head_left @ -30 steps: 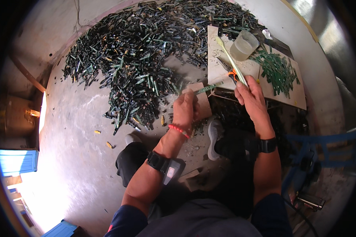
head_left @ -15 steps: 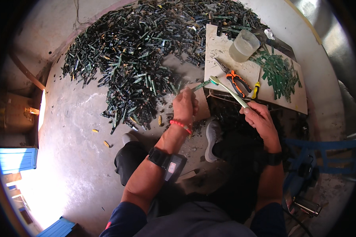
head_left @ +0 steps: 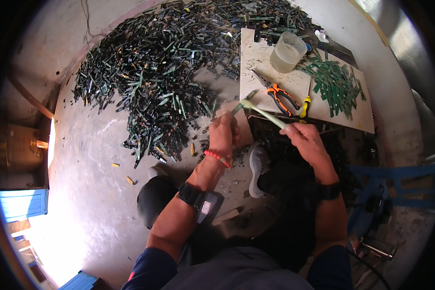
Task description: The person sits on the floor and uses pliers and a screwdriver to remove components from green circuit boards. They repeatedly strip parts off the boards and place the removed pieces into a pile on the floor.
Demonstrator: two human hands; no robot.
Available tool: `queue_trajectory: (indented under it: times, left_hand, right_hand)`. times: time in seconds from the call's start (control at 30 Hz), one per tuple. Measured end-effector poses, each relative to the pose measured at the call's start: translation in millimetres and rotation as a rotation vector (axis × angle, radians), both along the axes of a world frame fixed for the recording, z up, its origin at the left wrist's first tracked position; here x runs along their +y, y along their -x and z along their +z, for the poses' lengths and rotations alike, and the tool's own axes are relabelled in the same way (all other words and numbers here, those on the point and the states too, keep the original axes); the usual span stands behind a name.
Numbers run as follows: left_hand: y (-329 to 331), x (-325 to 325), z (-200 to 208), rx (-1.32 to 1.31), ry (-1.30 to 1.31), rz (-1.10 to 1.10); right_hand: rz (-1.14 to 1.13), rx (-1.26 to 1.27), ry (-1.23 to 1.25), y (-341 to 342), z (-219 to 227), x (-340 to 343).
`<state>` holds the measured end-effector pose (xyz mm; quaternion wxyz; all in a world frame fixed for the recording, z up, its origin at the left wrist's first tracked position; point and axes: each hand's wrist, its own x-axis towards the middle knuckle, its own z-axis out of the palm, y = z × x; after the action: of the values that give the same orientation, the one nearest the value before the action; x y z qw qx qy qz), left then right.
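In my left hand (head_left: 222,134) is a narrow green strip (head_left: 251,95), which looks like a piece of circuit board, pinched at its near end and pointing up to the right. My right hand (head_left: 304,143) is closed round the handle of a pale green toothbrush (head_left: 267,115). Its brush head lies across the strip, close to the left fingertips. Just beyond, on a white board (head_left: 255,57), rest orange-and-black pliers (head_left: 283,100) and a screwdriver with a yellow handle (head_left: 305,107). My left fingers partly hide the strip's lower end.
A cloudy plastic container (head_left: 287,54) of liquid stands on the board beside a heap of green strips (head_left: 334,87). A large pile of dark strips (head_left: 164,72) covers the floor ahead and left. Below the board's near edge lies a brown flat piece (head_left: 245,131). A blue chair (head_left: 401,186) is at right.
My right hand and the toothbrush have moved left, bringing the brush head down the strip toward my left fingers. The whole view has shifted slightly.
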<state>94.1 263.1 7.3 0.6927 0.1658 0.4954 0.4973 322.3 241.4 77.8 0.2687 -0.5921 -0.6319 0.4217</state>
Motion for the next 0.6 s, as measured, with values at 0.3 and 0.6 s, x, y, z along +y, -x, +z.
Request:
queue_trajectory:
  times: [0.3,0.6]
  left_hand:
    - [3,0,1,0.013,-0.012,-0.008]
    - [4,0,4,-0.008,0.052,-0.019]
  right_hand:
    - [-0.157,0.019,0.036,7,8,3]
    - [-0.092,0.032,0.084,5,4,3]
